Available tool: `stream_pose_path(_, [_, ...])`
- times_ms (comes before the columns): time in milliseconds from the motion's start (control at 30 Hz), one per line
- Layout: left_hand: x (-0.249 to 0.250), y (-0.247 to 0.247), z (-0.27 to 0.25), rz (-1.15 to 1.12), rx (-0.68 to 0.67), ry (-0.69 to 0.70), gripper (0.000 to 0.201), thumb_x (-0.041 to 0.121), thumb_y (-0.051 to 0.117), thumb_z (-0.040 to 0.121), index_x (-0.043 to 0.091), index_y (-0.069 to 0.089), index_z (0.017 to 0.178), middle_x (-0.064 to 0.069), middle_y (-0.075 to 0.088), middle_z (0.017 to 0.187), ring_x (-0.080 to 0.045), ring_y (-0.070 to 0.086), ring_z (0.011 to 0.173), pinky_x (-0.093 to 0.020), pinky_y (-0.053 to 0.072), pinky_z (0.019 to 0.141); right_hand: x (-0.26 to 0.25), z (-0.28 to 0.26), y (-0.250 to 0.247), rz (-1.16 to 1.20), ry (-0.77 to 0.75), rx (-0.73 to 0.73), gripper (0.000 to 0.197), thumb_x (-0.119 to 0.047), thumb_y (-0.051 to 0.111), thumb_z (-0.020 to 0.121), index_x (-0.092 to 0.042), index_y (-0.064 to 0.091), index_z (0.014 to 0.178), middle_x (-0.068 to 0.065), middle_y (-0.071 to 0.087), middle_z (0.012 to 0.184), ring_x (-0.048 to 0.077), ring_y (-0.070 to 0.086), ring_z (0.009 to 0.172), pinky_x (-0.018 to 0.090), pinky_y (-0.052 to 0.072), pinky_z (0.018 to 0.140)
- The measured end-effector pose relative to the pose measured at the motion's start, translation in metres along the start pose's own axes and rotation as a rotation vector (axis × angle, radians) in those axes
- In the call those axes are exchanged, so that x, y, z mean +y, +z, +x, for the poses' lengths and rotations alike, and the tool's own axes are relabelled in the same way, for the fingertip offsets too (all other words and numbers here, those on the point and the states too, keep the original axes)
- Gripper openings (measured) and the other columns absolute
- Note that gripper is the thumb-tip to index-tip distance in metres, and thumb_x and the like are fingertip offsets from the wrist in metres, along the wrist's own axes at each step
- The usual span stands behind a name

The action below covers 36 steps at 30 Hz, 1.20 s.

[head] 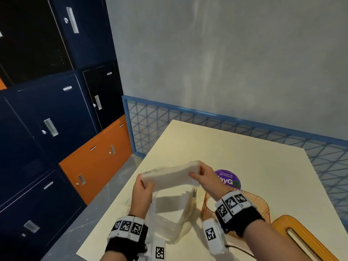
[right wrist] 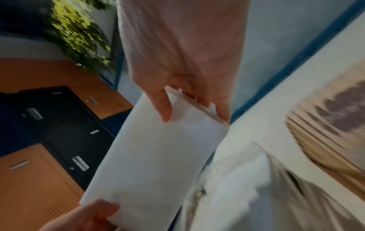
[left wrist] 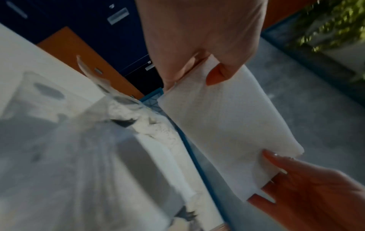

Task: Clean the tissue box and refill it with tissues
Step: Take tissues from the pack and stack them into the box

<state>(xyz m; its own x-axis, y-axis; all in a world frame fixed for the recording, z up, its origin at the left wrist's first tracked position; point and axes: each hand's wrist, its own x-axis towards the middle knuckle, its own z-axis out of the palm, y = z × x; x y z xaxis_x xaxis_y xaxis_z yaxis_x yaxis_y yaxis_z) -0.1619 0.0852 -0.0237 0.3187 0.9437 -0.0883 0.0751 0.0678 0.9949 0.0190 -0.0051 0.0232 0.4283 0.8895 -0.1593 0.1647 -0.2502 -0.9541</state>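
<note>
A thick stack of white tissues (head: 169, 176) hangs in the air above the cream table (head: 235, 151), held at both ends. My left hand (head: 145, 184) pinches its near-left end and my right hand (head: 196, 173) pinches its far-right end. In the left wrist view my left hand (left wrist: 195, 67) grips the stack (left wrist: 227, 125) from above, and in the right wrist view my right hand (right wrist: 193, 93) grips the same stack (right wrist: 158, 156). The translucent orange tissue box (head: 260, 203) stands on the table under my right wrist. Its orange lid (head: 301, 240) with a slot lies at the near right.
A crumpled clear plastic wrapper (head: 175, 215) lies on the table under the stack. A round purple sticker (head: 228, 178) sits beyond my right hand. Blue and orange lockers (head: 56, 119) stand to the left, and a blue mesh fence (head: 244, 127) runs behind the table.
</note>
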Motion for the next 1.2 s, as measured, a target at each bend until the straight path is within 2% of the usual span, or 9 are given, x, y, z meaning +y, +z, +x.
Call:
stream_pose_path(167, [-0.028,0.005,-0.003,0.278,-0.106,0.016,0.02,-0.005,0.039,0.093,0.012,0.047,0.099,-0.008,0.052,0.093,-0.025,0.051,0.097,-0.03,0.039,0.079,0.049,0.002,0.013,-0.164,0.155,0.058,0.024,0.002,0.052,0.088,-0.015,0.055,0.105,0.003,0.058,0.1,0.017,0.055,0.091,0.016,0.041,0.064])
stream_pose_path(300, [-0.015,0.01,0.001,0.327,-0.065,0.082,0.024,0.002,0.038,0.096,0.0,0.044,0.119,-0.014,0.056,0.107,-0.029,0.054,0.101,-0.032,0.042,0.084,0.04,0.007,0.012,-0.215,0.135,0.136,0.03,-0.006,0.052,0.09,-0.006,0.053,0.121,0.007,0.061,0.112,0.023,0.057,0.106,0.028,0.047,0.084])
stream_pose_path(467, [0.018,0.045,0.003,0.283,-0.071,0.223,0.008,0.006,0.042,0.096,0.001,0.046,0.092,-0.007,0.049,0.077,-0.019,0.046,0.068,-0.022,0.037,0.06,0.019,-0.011,-0.028,0.014,0.139,0.264,0.016,-0.01,0.053,0.093,-0.013,0.054,0.109,0.002,0.062,0.099,0.019,0.059,0.092,0.024,0.049,0.069])
stream_pose_path(633, [0.014,0.115,-0.002,0.439,-0.284,0.187,0.012,0.007,0.045,0.093,0.008,0.045,0.081,0.003,0.047,0.068,-0.017,0.047,0.068,-0.014,0.032,0.05,0.049,-0.047,-0.09,-0.048,0.298,0.458,0.007,-0.01,0.058,0.088,-0.008,0.059,0.095,0.009,0.065,0.093,0.023,0.061,0.084,0.031,0.047,0.069])
stream_pose_path(733, [0.002,0.146,-0.009,0.584,-0.389,0.167,0.011,0.014,0.046,0.093,0.01,0.046,0.083,-0.003,0.059,0.079,-0.023,0.056,0.081,-0.026,0.041,0.064,0.072,-0.061,-0.111,-0.237,0.436,0.487,0.014,-0.014,0.061,0.084,-0.002,0.063,0.092,0.012,0.067,0.093,0.028,0.063,0.089,0.035,0.049,0.077])
stream_pose_path(933, [-0.013,0.169,-0.014,1.065,-0.409,0.284,0.018,0.018,0.037,0.094,0.019,0.052,0.104,0.001,0.065,0.108,-0.022,0.056,0.107,-0.036,0.032,0.09,0.086,-0.062,-0.114,-0.555,0.575,0.385,0.04,-0.014,0.055,0.088,-0.022,0.031,0.058,-0.007,0.045,0.067,0.016,0.05,0.083,0.011,0.03,0.048])
stream_pose_path(1033, [-0.018,0.173,-0.014,1.236,-0.457,0.37,0.03,0.01,0.037,0.092,0.023,0.05,0.115,0.003,0.063,0.114,-0.021,0.049,0.113,-0.038,0.029,0.095,0.088,-0.054,-0.108,-0.69,0.586,0.349,0.008,-0.013,0.054,0.09,-0.013,0.061,0.093,0.007,0.064,0.114,0.024,0.057,0.113,0.023,0.045,0.085])
stream_pose_path(1067, [-0.02,0.174,-0.013,1.291,-0.484,0.397,0.033,0.006,0.038,0.089,0.023,0.048,0.116,0.003,0.062,0.115,-0.022,0.047,0.113,-0.039,0.028,0.096,0.091,-0.052,-0.106,-0.729,0.583,0.354,0.023,-0.012,0.052,0.091,-0.007,0.06,0.112,0.011,0.061,0.124,0.024,0.055,0.118,0.024,0.044,0.091])
stream_pose_path(1200, [-0.017,0.177,-0.018,1.373,-0.44,0.528,0.038,0.016,0.084,0.05,0.02,0.064,0.083,0.002,0.065,0.076,-0.02,0.062,0.075,-0.04,0.042,0.074,0.092,-0.056,-0.096,-0.866,0.558,0.341,0.032,-0.007,0.042,0.095,-0.004,0.045,0.127,0.012,0.052,0.13,0.024,0.053,0.119,0.027,0.044,0.091])
